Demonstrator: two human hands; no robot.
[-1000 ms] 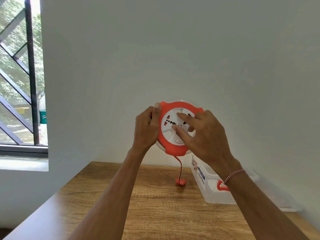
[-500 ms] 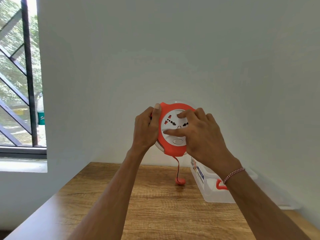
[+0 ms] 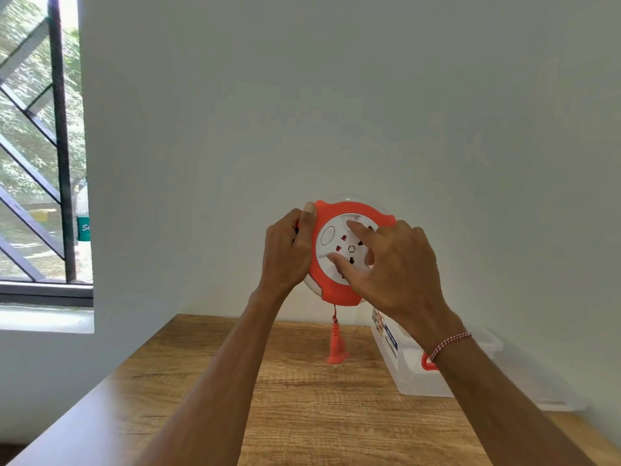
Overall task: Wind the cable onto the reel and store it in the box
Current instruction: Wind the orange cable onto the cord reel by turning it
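I hold a round orange reel [image 3: 331, 290] with a white socket face up in front of the wall. My left hand [image 3: 287, 250] grips its left rim, thumb over the top edge. My right hand [image 3: 393, 267] lies on the white face with thumb and fingertips spread and pressed onto it. A short length of orange cable hangs from the reel's bottom, ending in an orange plug [image 3: 336, 344] that dangles just above the wooden table [image 3: 302, 415]. A clear plastic box [image 3: 413, 381] with an orange latch stands on the table at the right, partly behind my right forearm.
A white wall rises close behind the table. A barred window [image 3: 40, 163] with a sill is at the left, a bottle standing beside its frame. The box's clear lid [image 3: 551, 395] lies to the right of the box.
The white face has turned under my right hand's fingers. The hanging cable has become shorter, and the plug has risen off the table.
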